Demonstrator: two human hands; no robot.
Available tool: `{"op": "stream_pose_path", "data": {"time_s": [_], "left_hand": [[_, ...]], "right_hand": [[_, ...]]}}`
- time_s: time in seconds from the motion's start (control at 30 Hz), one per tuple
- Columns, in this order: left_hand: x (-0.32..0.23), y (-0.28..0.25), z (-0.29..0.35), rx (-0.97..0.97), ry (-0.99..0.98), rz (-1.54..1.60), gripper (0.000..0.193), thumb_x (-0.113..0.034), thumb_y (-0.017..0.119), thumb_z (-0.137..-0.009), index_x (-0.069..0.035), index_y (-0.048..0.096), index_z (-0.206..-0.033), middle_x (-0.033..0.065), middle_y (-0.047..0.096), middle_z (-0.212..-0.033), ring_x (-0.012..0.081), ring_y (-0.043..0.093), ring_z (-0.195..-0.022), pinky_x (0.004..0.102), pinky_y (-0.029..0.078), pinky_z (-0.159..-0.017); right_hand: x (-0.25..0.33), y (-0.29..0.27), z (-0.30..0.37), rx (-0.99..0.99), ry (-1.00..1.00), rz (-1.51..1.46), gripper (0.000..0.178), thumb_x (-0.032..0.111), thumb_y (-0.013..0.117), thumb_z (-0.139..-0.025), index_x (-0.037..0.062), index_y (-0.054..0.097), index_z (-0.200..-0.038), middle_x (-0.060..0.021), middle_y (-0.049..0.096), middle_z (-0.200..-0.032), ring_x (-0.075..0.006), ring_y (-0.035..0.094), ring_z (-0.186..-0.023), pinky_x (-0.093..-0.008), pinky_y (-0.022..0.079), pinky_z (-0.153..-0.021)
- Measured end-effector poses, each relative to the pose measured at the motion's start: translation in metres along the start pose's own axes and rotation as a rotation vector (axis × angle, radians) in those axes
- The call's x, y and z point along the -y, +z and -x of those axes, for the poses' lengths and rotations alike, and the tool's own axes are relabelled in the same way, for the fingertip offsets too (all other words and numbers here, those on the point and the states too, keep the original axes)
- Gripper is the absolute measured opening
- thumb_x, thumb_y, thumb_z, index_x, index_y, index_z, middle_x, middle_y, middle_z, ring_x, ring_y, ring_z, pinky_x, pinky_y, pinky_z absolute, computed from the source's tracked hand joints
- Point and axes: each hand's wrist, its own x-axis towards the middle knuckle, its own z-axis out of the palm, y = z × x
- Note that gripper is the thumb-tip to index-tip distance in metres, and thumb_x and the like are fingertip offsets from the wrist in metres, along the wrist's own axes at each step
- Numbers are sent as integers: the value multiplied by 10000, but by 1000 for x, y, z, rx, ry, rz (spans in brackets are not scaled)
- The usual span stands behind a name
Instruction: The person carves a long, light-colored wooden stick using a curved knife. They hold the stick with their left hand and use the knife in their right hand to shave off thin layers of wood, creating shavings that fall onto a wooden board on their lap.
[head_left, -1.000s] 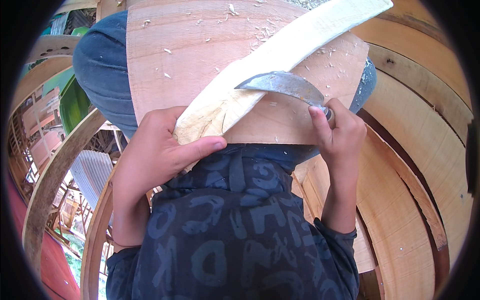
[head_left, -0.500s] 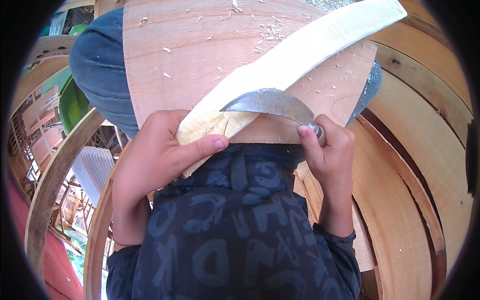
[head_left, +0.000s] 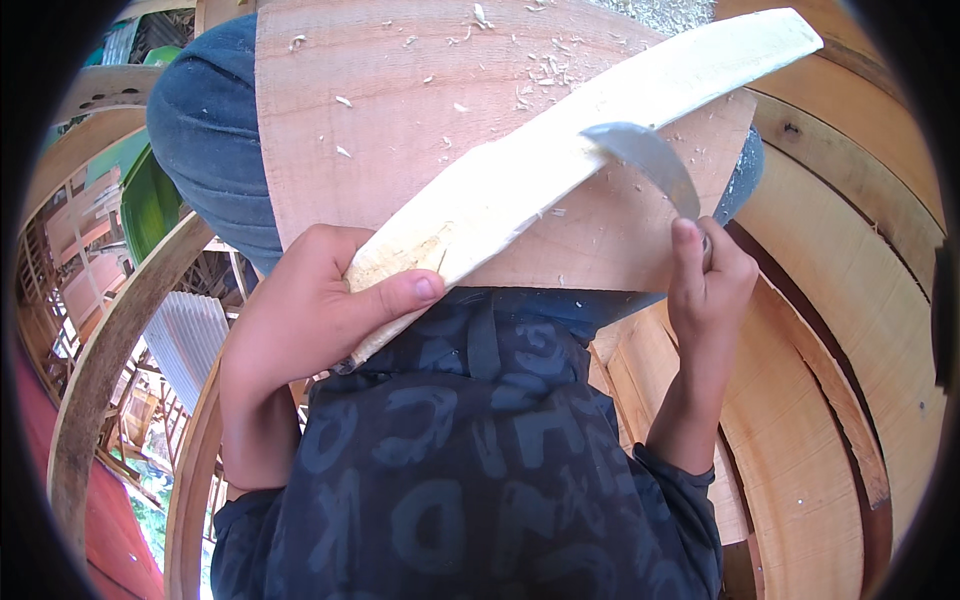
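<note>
- I see my left hand (head_left: 310, 320) closed around the lower end of a pale wooden strip (head_left: 590, 130), thumb pressed flat across its top face and fingers wrapped underneath.
- The strip runs up and to the right, lying across a flat wooden board (head_left: 400, 110) that rests on my knees in blue trousers (head_left: 205, 150).
- My right hand (head_left: 705, 290) is clenched on the handle of a curved knife (head_left: 645, 160); the handle itself is hidden inside the fist.
- The grey blade arcs up and left from that hand, its tip touching the strip's lower edge about midway along.
- Small wood shavings (head_left: 530, 75) are scattered over the upper part of the board, near the strip.
- Curved wooden planks (head_left: 860, 290) sweep round at the right, and a bent wooden rib (head_left: 110, 340) arcs at the left.
</note>
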Motion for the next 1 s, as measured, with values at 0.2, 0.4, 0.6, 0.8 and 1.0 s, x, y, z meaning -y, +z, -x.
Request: {"op": "stream_pose_path", "data": {"time_s": [0.2,0.4,0.6,0.8,1.0], "left_hand": [[0,5,0,-3,-3,67,433,-354,725,-870,71,685,-943,57,629,-660,76,546,-603,267,449,-530],[-4,6,0,1,-1,53,440,-358,723,-872,74,681,-946,53,625,-657,81,549,-602,265,445,-527],[-1,2,4,7,-34,6,462,-378,728,-864,75,684,-944,67,625,-650,87,552,-599,267,446,-527],[-11,8,-4,-6,-65,-26,470,-379,729,-863,80,683,-949,78,634,-658,96,561,-614,275,457,-548],[-2,15,-1,-64,71,24,451,-374,716,-876,67,686,-960,67,630,-654,87,545,-606,273,448,-536]], "right_hand": [[27,20,23,121,-179,-136,474,417,745,-817,26,549,-633,-115,446,-469,-276,488,-418,-341,378,-427],[18,17,17,42,-174,-43,470,420,735,-825,28,551,-642,-122,466,-485,-261,483,-412,-345,373,-424],[-35,-2,6,-157,116,-84,432,392,683,-878,11,597,-693,-89,449,-477,-163,454,-409,-336,345,-422],[8,6,31,60,1,-105,417,384,716,-851,15,601,-693,-87,451,-477,-203,468,-410,-327,361,-428],[16,19,25,72,-64,-98,441,404,749,-813,24,582,-666,-116,475,-493,-283,501,-435,-346,381,-437]]}}
